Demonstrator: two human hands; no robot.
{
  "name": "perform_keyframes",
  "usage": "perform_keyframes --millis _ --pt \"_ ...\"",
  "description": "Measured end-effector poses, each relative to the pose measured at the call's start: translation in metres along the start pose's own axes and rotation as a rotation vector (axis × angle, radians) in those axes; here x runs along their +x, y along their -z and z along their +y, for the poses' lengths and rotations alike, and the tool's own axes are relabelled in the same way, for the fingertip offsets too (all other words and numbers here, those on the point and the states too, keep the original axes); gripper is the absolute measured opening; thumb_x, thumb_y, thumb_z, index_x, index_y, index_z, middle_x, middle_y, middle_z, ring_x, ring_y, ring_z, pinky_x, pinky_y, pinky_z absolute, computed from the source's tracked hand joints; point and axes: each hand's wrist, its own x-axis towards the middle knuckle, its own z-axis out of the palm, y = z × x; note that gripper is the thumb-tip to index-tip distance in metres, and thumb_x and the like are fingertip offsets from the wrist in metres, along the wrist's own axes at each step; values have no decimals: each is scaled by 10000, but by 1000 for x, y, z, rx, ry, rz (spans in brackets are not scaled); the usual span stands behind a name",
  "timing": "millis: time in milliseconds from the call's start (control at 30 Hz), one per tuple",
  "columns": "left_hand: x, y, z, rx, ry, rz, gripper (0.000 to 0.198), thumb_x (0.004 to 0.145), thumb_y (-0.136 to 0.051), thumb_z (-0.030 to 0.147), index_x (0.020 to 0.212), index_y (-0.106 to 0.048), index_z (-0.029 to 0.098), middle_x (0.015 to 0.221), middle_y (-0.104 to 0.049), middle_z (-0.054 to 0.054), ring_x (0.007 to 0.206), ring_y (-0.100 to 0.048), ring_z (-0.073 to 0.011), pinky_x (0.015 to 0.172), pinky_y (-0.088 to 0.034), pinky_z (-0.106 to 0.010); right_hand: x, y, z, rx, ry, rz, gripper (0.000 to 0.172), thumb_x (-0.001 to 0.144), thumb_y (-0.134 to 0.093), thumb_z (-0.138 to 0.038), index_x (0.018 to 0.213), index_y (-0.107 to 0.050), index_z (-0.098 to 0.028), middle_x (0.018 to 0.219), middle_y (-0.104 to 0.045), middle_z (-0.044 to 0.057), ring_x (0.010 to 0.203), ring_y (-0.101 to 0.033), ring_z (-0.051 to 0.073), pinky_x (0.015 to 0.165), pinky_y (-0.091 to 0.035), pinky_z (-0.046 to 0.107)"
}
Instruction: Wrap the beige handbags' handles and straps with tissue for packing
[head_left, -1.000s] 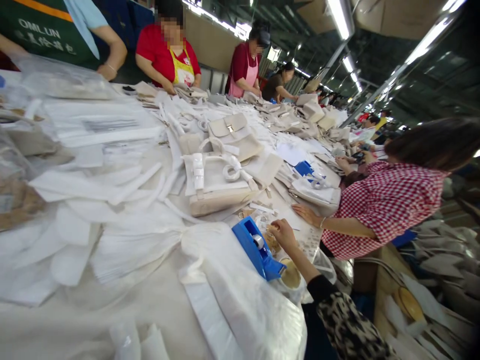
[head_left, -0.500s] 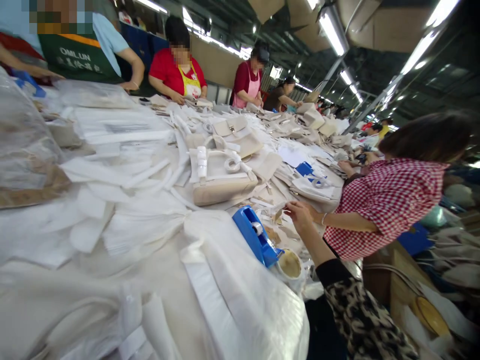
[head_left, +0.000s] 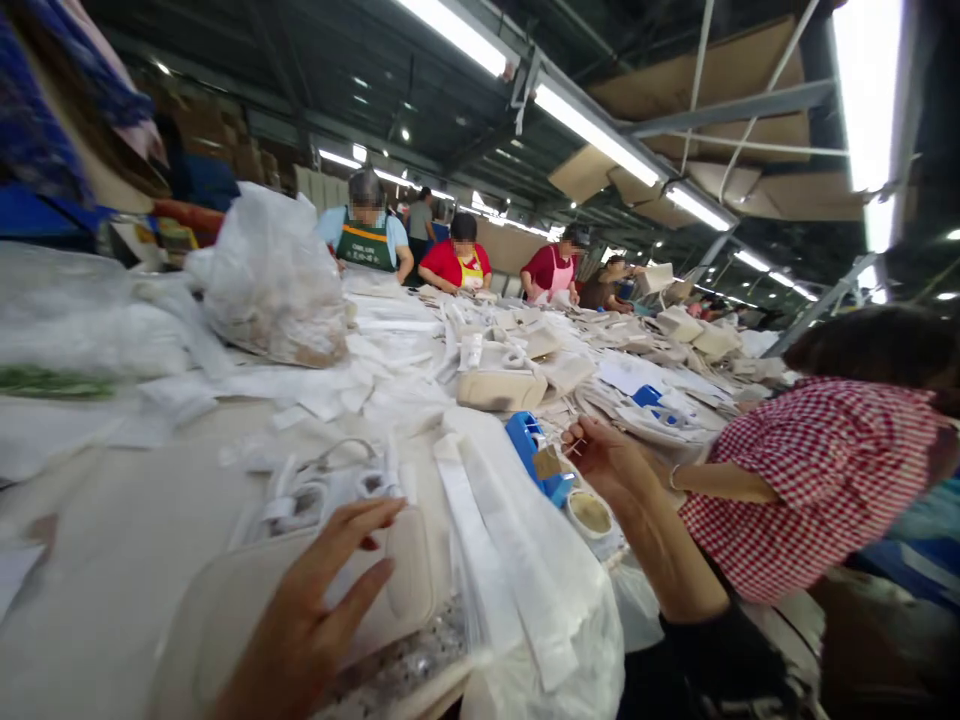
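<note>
My left hand reaches over a cream handbag lying near me, fingers apart and holding nothing. Whether the fingertips touch the bag is hard to tell. Its handle is partly wrapped in white material. My right hand is raised, fingers pinched on the thin white string of a small brown tag. Behind the tag stands a blue tape dispenser, with a tape roll in front of it. White sheets of wrapping lie between my hands.
Another cream bag stands farther back among heaped bags and wrapping. A stuffed clear plastic bag is at the left. A co-worker in a checked shirt is close on my right; several people work across the table.
The view has swung left and back. My left hand has come into view over the near handbag. My right hand now has the brown tag hanging clearly from it.
</note>
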Motion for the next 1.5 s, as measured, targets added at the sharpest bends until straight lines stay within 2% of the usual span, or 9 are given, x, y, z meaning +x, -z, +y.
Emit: perform_keyframes --millis 167,300,467,700,933,1033,1133,1333,1500 --pt "-19 -49 27 -51 -218 -213 289 828 -548 255 1067 -697 191 1083 -677 -71 909 -616 -196 766 -485 -275 -94 -47 11 146 -184 -150 169 767 -738 -243 726 -582 -193 647 -511 -37 612 -518 102 553 -457 218" --pt "-45 -75 20 -65 -117 -356 280 777 -574 220 1016 -708 161 965 -698 -82 751 -609 -160 567 -444 -220 -145 -61 26 166 -258 -217 176 785 -732 -262 725 -586 -185 667 -528 -34 639 -530 101 562 -452 208" --pt "-65 -79 4 -315 56 -497 352 717 -671 316 1010 -677 121 923 -687 -84 584 -543 -99 461 -356 -189 -178 -72 42 185 -291 -312 199 807 -713 -288 711 -579 -178 666 -542 -26 605 -516 94 550 -437 204" --pt "-70 -68 -6 -295 128 -462 266 633 -744 328 756 -654 111 657 -604 -7 502 -445 -74 450 -306 -201 -199 -79 64 293 -307 -299 185 789 -729 -241 707 -582 -166 695 -556 -33 632 -550 74 582 -475 173" --pt "-60 -45 3 -195 6 -405 277 728 -722 382 704 -602 133 686 -602 -12 631 -528 -114 590 -390 -225 -205 -73 81 302 -260 -99 300 764 -732 -190 1013 -565 -192 835 -715 59 779 -695 190 650 -539 282" --pt "-52 -37 9 -212 6 -450 268 762 -697 369 710 -566 141 712 -626 -28 673 -563 -133 596 -395 -226 -200 -72 85 304 -322 -188 452 760 -714 -135 1182 -551 -155 943 -724 111 823 -711 213 675 -545 300" --pt "-45 -32 11 -183 -7 -436 241 784 -677 344 724 -557 144 720 -626 -24 662 -539 -121 580 -379 -219 -193 -73 90 347 -323 -304 410 746 -712 -116 1145 -621 -99 1045 -707 144 859 -704 198 715 -543 285" --pt "-38 -27 17 -136 -45 -388 194 806 -665 304 740 -590 138 719 -590 -4 610 -465 -95 553 -359 -216 -182 -76 108 292 -144 -245 475 682 -753 -121 1148 -673 -170 1131 -701 94 1163 -594 243 1055 -397 388" --pt "-37 -28 23 -280 -44 -397 177 874 -600 293 781 -574 145 849 -673 -57 678 -537 -118 629 -427 -240 -180 -66 125 -63 83 -121 485 825 -636 -226 1302 -572 -284 1369 -563 38 1242 -532 247 1126 -323 481"
